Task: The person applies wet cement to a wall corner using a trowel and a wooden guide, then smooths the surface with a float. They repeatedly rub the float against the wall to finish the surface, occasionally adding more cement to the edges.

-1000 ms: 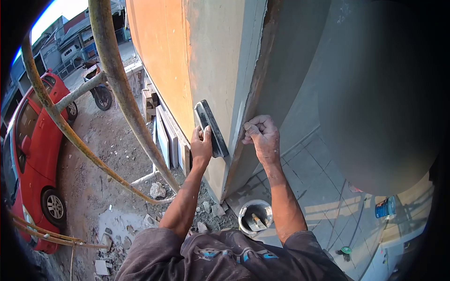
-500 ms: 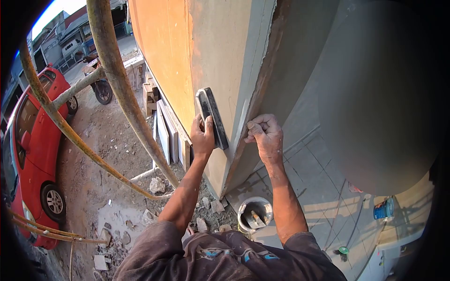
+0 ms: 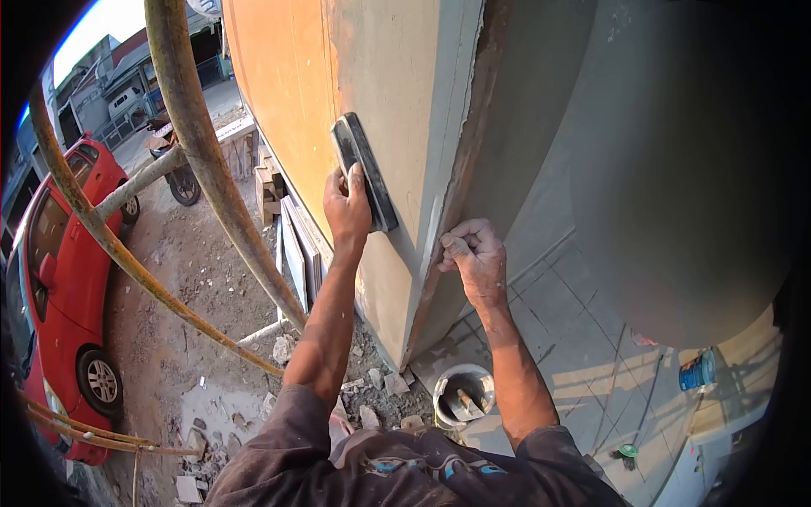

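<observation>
My left hand is closed around the handle of a long, dark-edged plastering float. The float lies along the grey plastered face of the wall corner, slanting from upper left to lower right. My right hand, dusted with pale powder, is at the corner edge, lower and to the right of the float. Its thumb and fingers are curled together against a brown strip that runs down the edge; what lies between them is hidden. Below the right hand stands a bucket with a trowel inside.
Yellowed metal scaffold tubes curve close by on the left. Beyond them are a red car and a motorcycle. Rubble lies at the wall's foot. Floor tiles and a blue can are at right.
My left hand has slid the float up the wall and slightly left. My right hand stays at the corner edge with its fingers curled. The view has shifted a little.
</observation>
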Available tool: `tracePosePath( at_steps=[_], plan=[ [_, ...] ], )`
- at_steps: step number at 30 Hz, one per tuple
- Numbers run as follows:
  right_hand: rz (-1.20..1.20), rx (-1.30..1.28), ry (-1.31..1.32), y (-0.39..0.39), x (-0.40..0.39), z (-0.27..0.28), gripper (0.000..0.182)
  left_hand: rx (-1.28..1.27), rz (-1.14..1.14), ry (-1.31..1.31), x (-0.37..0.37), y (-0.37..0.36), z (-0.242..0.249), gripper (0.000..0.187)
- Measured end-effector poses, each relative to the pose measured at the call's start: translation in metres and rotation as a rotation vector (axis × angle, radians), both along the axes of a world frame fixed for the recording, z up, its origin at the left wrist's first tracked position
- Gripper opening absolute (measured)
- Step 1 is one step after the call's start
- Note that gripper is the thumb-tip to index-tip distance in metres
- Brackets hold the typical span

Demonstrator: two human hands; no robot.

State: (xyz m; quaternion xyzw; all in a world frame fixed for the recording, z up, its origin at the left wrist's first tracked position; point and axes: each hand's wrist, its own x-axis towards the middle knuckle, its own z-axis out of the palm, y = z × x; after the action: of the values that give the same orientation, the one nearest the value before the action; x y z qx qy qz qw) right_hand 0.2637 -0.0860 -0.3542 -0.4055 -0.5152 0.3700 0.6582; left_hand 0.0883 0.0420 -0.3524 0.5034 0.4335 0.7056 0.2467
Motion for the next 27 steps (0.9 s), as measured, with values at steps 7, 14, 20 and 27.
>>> tracePosePath(
  at_steps=[7, 14, 20, 27],
  plan=[
    [-0.014, -0.028, 0.0, -0.001, 0.0, -0.007, 0.016, 0.339, -0.118, 0.081, 0.003, -0.016, 0.129, 0.035],
    [0.005, 0.028, 0.0, 0.0, 0.001, -0.005, 0.017, 0.069, -0.012, 0.032, -0.002, 0.01, 0.043, 0.039],
    [0.007, 0.042, 0.007, 0.001, 0.001, -0.009, 0.016, 0.382, -0.109, 0.074, 0.001, 0.0, 0.196, 0.039],
    [0.001, 0.009, 0.01, -0.003, 0.0, -0.004, 0.016, 0.185, 0.01, 0.133, -0.001, 0.001, 0.06, 0.037]
  ],
)
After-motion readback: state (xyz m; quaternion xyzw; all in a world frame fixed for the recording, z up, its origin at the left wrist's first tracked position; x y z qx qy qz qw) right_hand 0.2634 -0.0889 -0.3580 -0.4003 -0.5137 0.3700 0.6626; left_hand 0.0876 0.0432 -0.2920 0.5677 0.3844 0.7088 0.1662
